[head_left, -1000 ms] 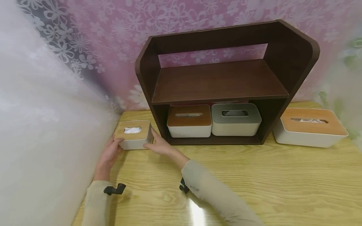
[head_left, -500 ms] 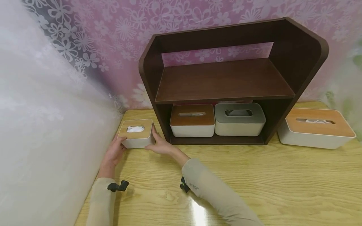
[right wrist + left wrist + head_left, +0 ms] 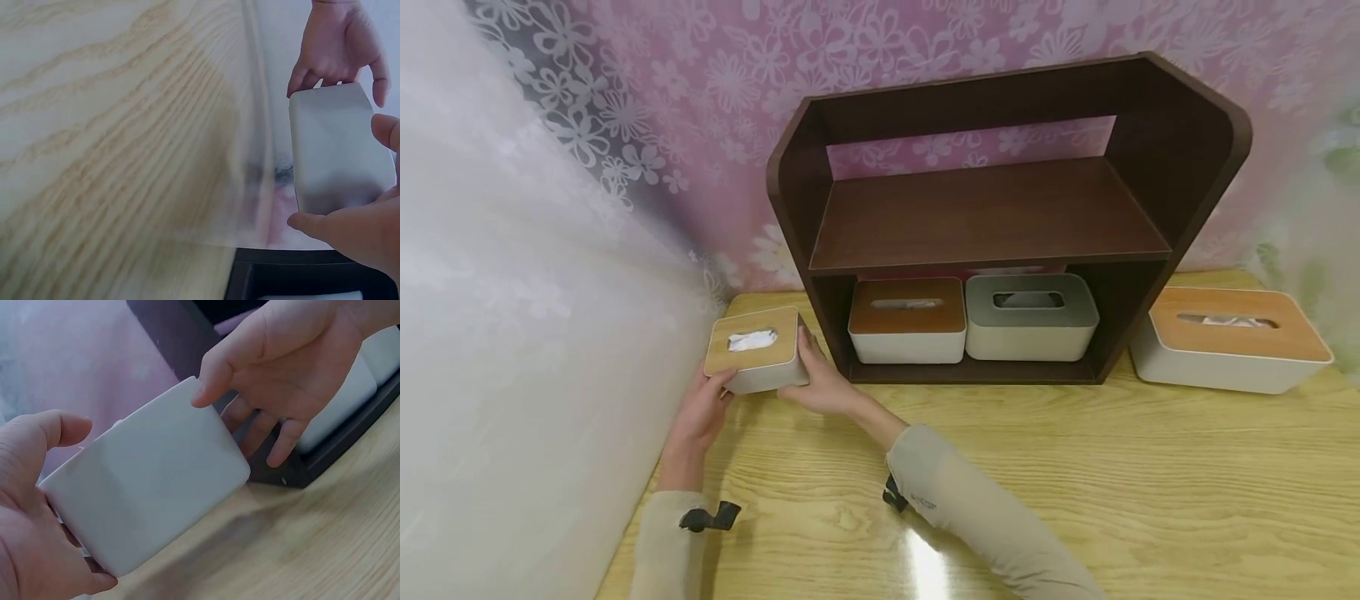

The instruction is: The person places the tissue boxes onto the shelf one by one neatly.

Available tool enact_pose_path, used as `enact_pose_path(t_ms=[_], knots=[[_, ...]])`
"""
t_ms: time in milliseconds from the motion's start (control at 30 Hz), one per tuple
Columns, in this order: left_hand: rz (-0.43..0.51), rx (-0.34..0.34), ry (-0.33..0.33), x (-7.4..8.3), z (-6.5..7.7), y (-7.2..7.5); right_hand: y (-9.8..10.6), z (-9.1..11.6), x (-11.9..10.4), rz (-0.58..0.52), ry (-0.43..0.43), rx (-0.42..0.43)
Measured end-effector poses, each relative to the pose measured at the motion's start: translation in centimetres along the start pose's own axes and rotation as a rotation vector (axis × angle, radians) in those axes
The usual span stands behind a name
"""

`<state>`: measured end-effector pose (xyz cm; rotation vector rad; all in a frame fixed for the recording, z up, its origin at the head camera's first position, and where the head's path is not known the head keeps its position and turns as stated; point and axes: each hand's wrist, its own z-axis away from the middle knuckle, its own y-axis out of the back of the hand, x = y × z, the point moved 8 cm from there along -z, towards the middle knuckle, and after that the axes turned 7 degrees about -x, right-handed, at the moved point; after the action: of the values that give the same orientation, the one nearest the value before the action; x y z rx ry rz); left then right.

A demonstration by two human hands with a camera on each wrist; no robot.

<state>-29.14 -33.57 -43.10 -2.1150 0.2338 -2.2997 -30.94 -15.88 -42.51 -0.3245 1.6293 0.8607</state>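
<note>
Both hands hold a small white tissue box (image 3: 751, 348) with a light wood lid and a white tissue in its slot, at the left of the head view. My left hand (image 3: 702, 408) grips its left end, thumb by the lid's front corner. At the other end my right hand (image 3: 820, 379) grips the box, thumb low on the front and fingers along the right side. The box sits at a slant, its right end farther back. In the left wrist view its white front (image 3: 147, 478) spans the two hands, above a shadow on the wood.
Right of the hands stands a dark brown two-tier shelf (image 3: 988, 212). A brown-lidded tissue box (image 3: 907, 321) and a grey-lidded one (image 3: 1032, 317) fill most of its lower tier. A larger orange-lidded tissue box (image 3: 1232, 337) stands at the right on the wooden table (image 3: 1075, 467). A pale wall (image 3: 535, 350) borders the left.
The small tissue box has turned from nearly square-on to a slant and looks raised, with both hands on it throughout. The view has shifted slightly; the other boxes stay put.
</note>
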Motion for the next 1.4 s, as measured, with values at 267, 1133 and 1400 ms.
enact_pose_path(t_ms=[267, 1133, 1400], knots=[[-0.02, 0.041, -0.089, 2.4, 2.4, -1.0, 0.0, 1.8, -2.3, 0.049, 0.066, -0.019], [-0.203, 0.028, -0.387, 9.9, 8.3, -5.4, 1.8, 8.1, -9.4, 0.106, 0.215, 0.092], [-0.349, 0.026, -0.523, 12.4, 9.5, -7.7, 3.0, 10.9, -11.2, 0.178, 0.294, 0.18]])
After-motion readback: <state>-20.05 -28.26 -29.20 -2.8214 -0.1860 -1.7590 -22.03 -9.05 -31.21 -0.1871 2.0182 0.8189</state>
